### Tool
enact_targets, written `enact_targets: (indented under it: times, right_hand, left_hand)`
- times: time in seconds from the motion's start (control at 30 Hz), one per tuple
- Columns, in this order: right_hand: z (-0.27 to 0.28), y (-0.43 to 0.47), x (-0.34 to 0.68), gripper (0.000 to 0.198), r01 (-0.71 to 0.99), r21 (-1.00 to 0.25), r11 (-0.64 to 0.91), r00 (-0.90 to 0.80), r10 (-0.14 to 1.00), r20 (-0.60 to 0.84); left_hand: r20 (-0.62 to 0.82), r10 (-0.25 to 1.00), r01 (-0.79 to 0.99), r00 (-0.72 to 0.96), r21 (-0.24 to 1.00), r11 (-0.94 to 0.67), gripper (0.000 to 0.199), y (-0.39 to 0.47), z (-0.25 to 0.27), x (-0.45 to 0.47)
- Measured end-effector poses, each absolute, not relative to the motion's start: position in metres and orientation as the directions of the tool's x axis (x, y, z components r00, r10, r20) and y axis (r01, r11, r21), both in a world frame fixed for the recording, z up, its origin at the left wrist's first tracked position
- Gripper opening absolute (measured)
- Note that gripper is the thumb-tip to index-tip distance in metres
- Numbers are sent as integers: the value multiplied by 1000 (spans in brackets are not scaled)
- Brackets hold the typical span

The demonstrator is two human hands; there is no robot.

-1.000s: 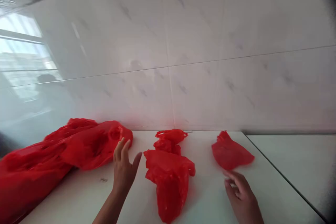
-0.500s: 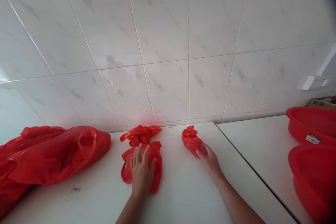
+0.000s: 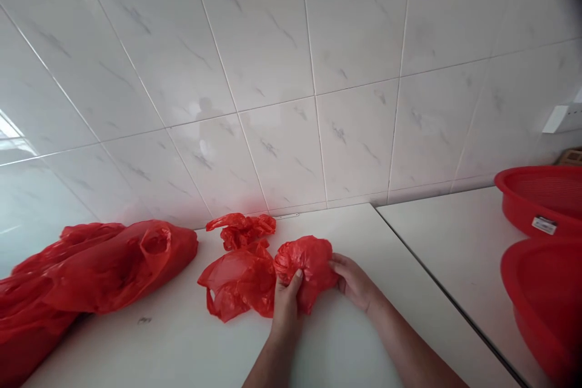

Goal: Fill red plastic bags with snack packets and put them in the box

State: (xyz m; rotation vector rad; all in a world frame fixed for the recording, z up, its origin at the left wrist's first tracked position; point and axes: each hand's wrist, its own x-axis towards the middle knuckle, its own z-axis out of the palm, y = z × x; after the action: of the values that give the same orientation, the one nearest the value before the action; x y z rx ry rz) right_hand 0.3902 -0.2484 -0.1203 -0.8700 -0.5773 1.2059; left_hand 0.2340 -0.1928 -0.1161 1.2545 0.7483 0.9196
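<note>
Between my two hands is a crumpled red plastic bag (image 3: 311, 264), raised into a loose bundle over the white tabletop (image 3: 354, 345). My left hand (image 3: 287, 300) grips its lower left side, thumb on top. At the bundle's right edge, my right hand (image 3: 352, 279) pinches the plastic between thumb and fingers. Just left of them lies a second red plastic bag (image 3: 240, 279), flattened, with a handle loop showing. Behind that one, near the wall, sits a smaller scrunched red bag (image 3: 245, 230).
A large heap of red plastic bags (image 3: 113, 267) covers the table's left side. On the right stand two red plastic baskets (image 3: 522, 209), one with a label. A seam (image 3: 436, 282) divides the tabletops. The tiled wall (image 3: 282, 151) borders the back.
My left hand has left the flat bag and moved right onto the bag in my right hand. That bag now looks fuller and more spread. The view has tilted slightly.
</note>
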Motion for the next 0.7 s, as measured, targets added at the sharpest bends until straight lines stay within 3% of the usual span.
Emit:
enact_targets:
  times: [0.1,0.27,0.4,0.53,0.63,0.7]
  right_hand:
    - [-126,-240,407,35,-541,-809,231,457,888,-52]
    - [-134,-242,448,38,-499,-762,414,700,711,-72]
    - [-134,-257,473,31,-530,-745,405,701,704,-116]
    - [-133,-261,474,28,-573,-753,324,612,780,-131]
    - [-127,-253,452,28,-598,-766,236,509,850,-135]
    - [-121,-247,430,28,-605,-774,187,438,890,-127]
  left_hand:
    - [40,953,-250,300,968,38,59,-176,-120,220]
    - [49,999,-188,5,981,-47,49,-146,-126,187]
    - [109,974,-60,-201,991,-123,48,-135,-117,168]
    - [224,945,61,-239,975,-216,69,-139,-108,167]
    - [496,829,256,-260,863,-436,83,-148,-111,176]
    - [785,612,422,-96,589,-689,84,-158,-116,185]
